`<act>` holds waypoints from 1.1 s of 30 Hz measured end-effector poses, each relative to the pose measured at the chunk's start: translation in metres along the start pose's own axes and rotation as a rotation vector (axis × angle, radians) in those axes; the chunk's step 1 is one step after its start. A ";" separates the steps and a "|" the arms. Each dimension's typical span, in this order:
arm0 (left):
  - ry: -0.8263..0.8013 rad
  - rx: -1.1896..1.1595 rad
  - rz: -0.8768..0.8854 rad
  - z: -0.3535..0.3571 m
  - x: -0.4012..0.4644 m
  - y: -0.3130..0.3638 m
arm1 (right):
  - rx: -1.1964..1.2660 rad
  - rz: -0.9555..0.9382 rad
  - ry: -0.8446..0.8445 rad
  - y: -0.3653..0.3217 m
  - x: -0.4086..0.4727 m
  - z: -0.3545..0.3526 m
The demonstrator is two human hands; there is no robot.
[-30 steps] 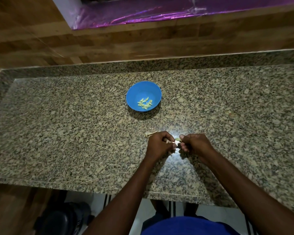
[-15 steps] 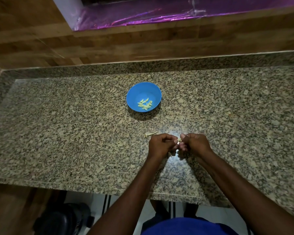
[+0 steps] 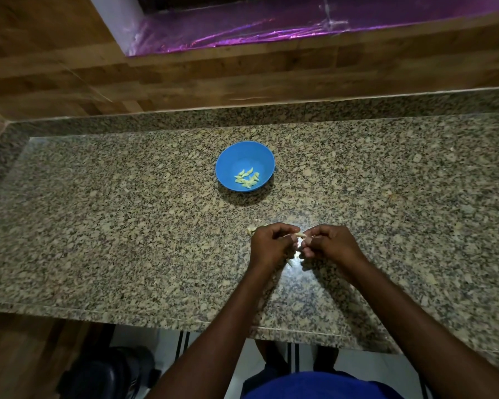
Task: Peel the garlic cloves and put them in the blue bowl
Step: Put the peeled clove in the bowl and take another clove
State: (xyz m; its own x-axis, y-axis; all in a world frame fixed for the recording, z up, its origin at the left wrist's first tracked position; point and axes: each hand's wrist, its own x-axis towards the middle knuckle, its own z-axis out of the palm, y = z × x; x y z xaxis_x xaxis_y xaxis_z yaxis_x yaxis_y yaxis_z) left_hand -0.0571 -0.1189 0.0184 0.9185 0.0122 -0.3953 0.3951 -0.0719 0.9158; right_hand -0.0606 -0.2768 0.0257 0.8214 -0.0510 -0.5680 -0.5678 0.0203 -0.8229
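Both the left hand (image 3: pixel 270 243) and right hand (image 3: pixel 330 243) pinch one small garlic clove (image 3: pixel 300 235) with curled fingertips just above the counter (image 3: pixel 127 226), near the blue bowl (image 3: pixel 245 165); light, firm, probably slippery once skinned, best held by its ends.

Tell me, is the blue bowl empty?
No, the blue bowl already has a small pile of peeled garlic cloves lying at its bottom.
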 end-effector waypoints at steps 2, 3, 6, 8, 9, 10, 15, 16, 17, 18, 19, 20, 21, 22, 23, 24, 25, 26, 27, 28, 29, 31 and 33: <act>0.007 0.051 0.047 -0.001 0.000 0.000 | -0.002 -0.004 -0.015 -0.002 -0.002 0.000; 0.006 0.070 0.061 -0.002 0.001 -0.001 | 0.005 -0.001 -0.020 -0.002 -0.002 -0.001; -0.030 0.088 0.086 -0.005 0.004 -0.003 | 0.006 -0.017 -0.036 -0.002 -0.002 -0.005; -0.054 0.058 0.069 -0.005 0.004 0.000 | -0.025 -0.062 -0.028 -0.001 -0.002 -0.006; -0.067 0.039 0.057 -0.005 0.003 0.002 | -0.040 -0.085 -0.019 0.000 -0.002 -0.007; -0.086 0.021 0.042 -0.006 0.003 0.004 | -0.049 -0.103 -0.014 0.000 -0.002 -0.008; -0.160 -0.105 -0.078 -0.010 0.001 0.004 | 0.025 -0.088 -0.073 -0.003 -0.004 -0.010; -0.157 -0.125 -0.108 -0.010 0.001 0.004 | 0.018 -0.089 -0.089 -0.004 -0.005 -0.010; -0.154 -0.132 -0.131 -0.010 0.000 0.003 | -0.007 -0.093 -0.105 -0.005 -0.006 -0.011; -0.153 -0.129 -0.142 -0.010 0.000 0.002 | -0.041 -0.096 -0.121 -0.007 -0.008 -0.011; -0.157 -0.119 -0.140 -0.009 0.000 0.001 | -0.099 -0.107 -0.131 -0.009 -0.009 -0.012; -0.166 -0.108 -0.128 -0.009 0.000 0.000 | -0.174 -0.128 -0.141 -0.012 -0.009 -0.012; -0.179 -0.098 -0.110 -0.009 0.000 0.000 | -0.260 -0.160 -0.150 -0.014 -0.007 -0.013; -0.188 -0.084 -0.092 -0.009 -0.001 0.000 | -0.348 -0.194 -0.159 -0.016 -0.005 -0.014; -0.191 -0.065 -0.077 -0.008 -0.001 0.001 | -0.435 -0.224 -0.166 -0.017 -0.003 -0.014; -0.189 -0.044 -0.065 -0.007 -0.001 0.002 | -0.516 -0.253 -0.172 -0.018 -0.002 -0.014; -0.184 -0.031 -0.055 -0.007 -0.002 0.004 | -0.582 -0.283 -0.173 -0.018 0.000 -0.013; -0.178 -0.031 -0.047 -0.006 -0.001 0.005 | -0.621 -0.305 -0.162 -0.019 0.000 -0.012; -0.171 -0.041 -0.043 -0.007 -0.001 0.005 | -0.623 -0.316 -0.143 -0.017 0.000 -0.012; -0.165 -0.051 -0.039 -0.007 0.000 0.006 | -0.581 -0.305 -0.127 -0.016 0.000 -0.013; -0.158 -0.057 -0.036 -0.007 0.000 0.005 | -0.509 -0.278 -0.113 -0.014 -0.001 -0.013; -0.153 -0.058 -0.024 -0.008 0.000 0.004 | -0.387 -0.228 -0.074 -0.009 -0.001 -0.014; -0.162 -0.056 -0.010 -0.009 0.000 0.002 | -0.324 -0.208 -0.050 -0.006 -0.003 -0.012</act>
State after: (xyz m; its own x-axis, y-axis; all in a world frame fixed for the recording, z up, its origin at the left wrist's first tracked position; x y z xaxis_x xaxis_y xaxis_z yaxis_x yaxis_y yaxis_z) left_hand -0.0559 -0.1105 0.0212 0.9017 -0.1485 -0.4061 0.4084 -0.0166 0.9127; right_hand -0.0600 -0.2891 0.0327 0.9180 0.0280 -0.3957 -0.3696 -0.3020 -0.8788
